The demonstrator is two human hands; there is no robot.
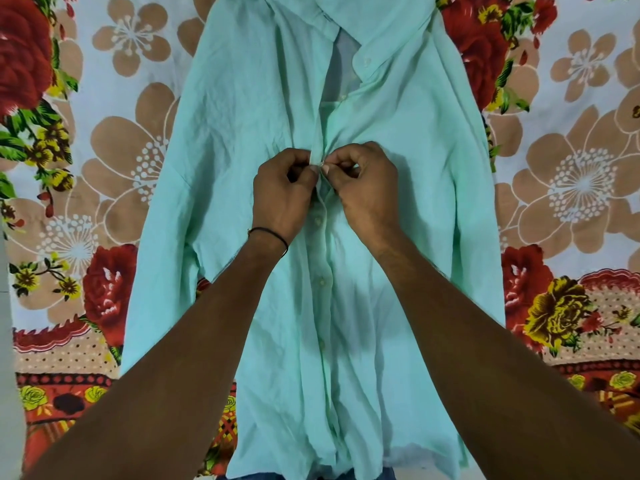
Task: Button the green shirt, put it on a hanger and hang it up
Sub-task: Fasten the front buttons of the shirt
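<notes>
- So, the crinkly light-green button-up shirt (225, 140) is lying flat, front up, on a red-and-tan flowered bedsheet (104, 109). Collar is at the far end, hem toward the person.
- Progress, as I read it: the lower front looks closed, with three small pale buttons (322, 281) in a line down the placket below the hands.
- Above the hands the front gapes open, and at least two undone buttons (367, 60) show on the edge up near the collar. I'd call the buttoning roughly half done.
- No hanger anywhere in view, so the hanger bit and the hanging-up are all left to do.
- Left hand (282, 194): fingers curled, thumb and forefinger pinching the buttonhole strip at mid-chest. There's a thin black wrist thread (275, 235) on that arm.
- Right hand (363, 188): also curled, pinching the opposite edge right against the left's fingertips. Whether a button sits between its fingers is too small to tell.
- Both hands meet on the shirt's centre line, forearms reaching in over its lower half.
</notes>
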